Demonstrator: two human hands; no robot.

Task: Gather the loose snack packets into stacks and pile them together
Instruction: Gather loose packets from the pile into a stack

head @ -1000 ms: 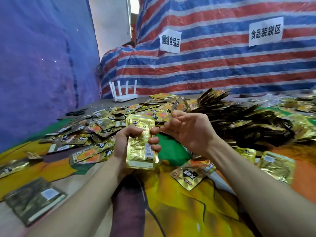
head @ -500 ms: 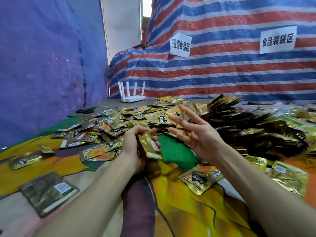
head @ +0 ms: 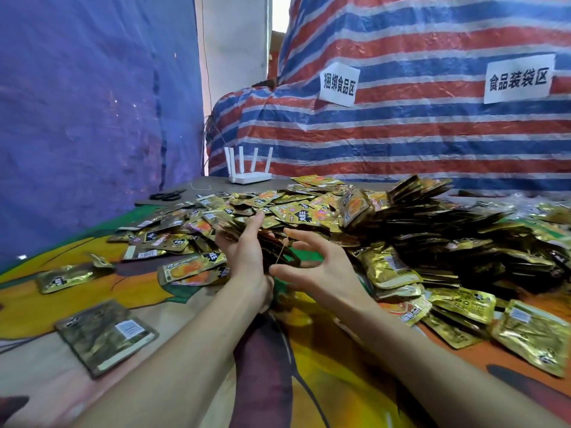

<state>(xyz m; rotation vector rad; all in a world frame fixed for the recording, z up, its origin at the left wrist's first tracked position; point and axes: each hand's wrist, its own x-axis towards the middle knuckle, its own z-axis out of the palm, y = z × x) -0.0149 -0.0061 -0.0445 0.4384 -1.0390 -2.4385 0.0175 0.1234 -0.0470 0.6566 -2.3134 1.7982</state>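
Left hand [head: 247,251]: fingers hidden behind the blurred dark stack [head: 279,247] it grips; packet heap [head: 463,239] runs off right edge; label print on near-left packet [head: 105,333] too small to read; forearms [head: 185,350] cut at bottom edge.

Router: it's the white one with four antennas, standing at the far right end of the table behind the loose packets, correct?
Not quite. The head view shows the white router with four antennas at the far left end of the table, not the right, behind the loose packets.
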